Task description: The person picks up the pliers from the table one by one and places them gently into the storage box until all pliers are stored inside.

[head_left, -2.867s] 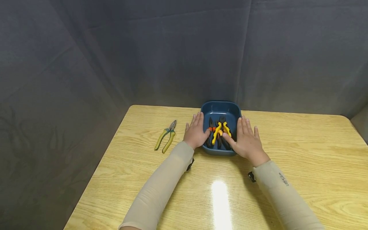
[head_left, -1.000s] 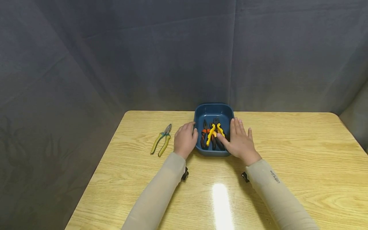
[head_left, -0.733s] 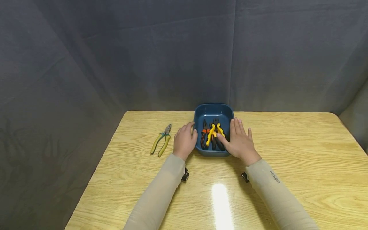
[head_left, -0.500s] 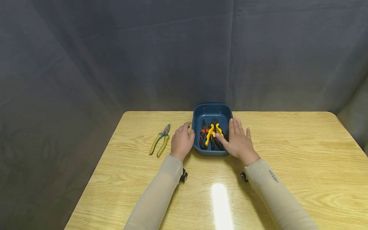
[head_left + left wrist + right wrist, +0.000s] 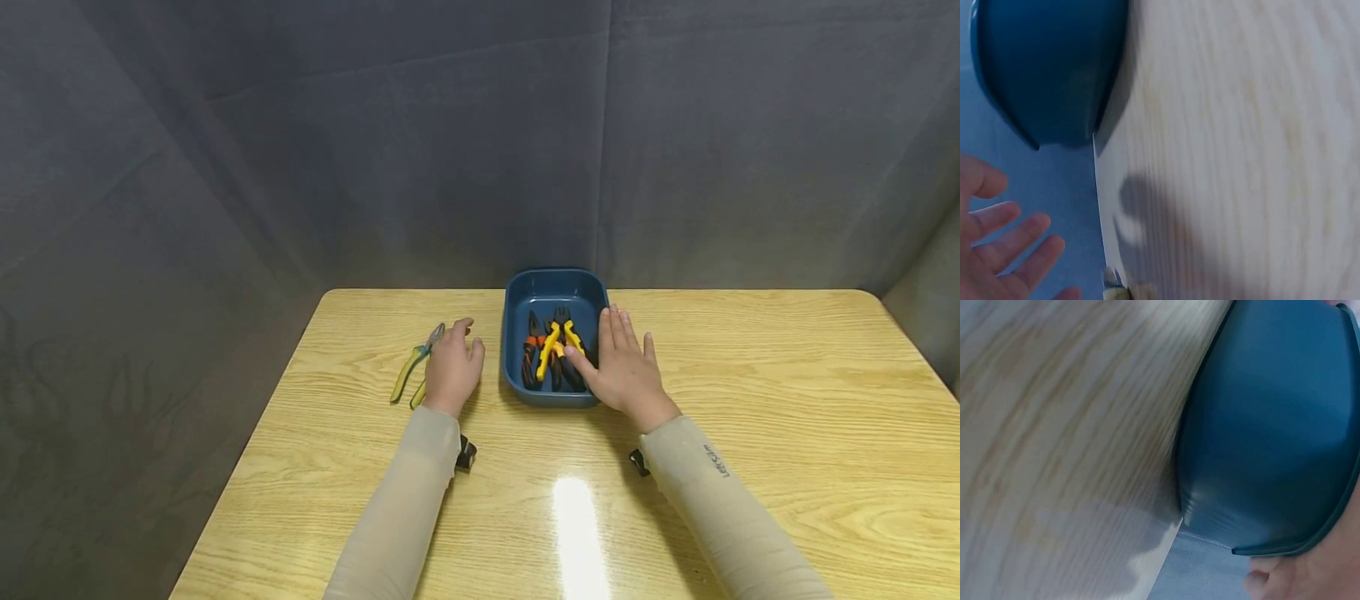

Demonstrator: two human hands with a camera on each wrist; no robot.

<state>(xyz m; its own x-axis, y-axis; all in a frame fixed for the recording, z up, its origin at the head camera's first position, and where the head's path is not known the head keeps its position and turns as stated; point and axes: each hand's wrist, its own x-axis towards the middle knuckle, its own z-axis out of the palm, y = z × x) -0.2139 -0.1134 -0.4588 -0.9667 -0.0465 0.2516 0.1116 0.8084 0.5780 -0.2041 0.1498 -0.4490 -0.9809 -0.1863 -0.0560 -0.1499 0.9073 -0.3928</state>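
A blue rectangular bin [image 5: 555,399] stands at the table's back edge with several pliers inside, among them yellow-and-black pliers [image 5: 549,352] and orange-and-black pliers [image 5: 529,358]. My right hand [image 5: 626,367] lies with straight fingers along the bin's right side, its thumb over the rim. To the left of the bin, my left hand [image 5: 452,369] hovers with loosely bent fingers and holds nothing. It partly covers the yellow-green pliers [image 5: 406,375] on the table. In the left wrist view the fingers [image 5: 1016,244] are spread, apart from the bin [image 5: 1047,69].
The wooden table [image 5: 337,483] ends at a dark grey cloth [image 5: 450,150] hanging behind it and at the left. A bright light reflection lies on the table's front middle. Black wrist mounts show under both sleeves.
My left hand has left the bin's left side and moved left, over the yellow-green pliers. The right hand stays at the bin. The head view has shifted slightly.
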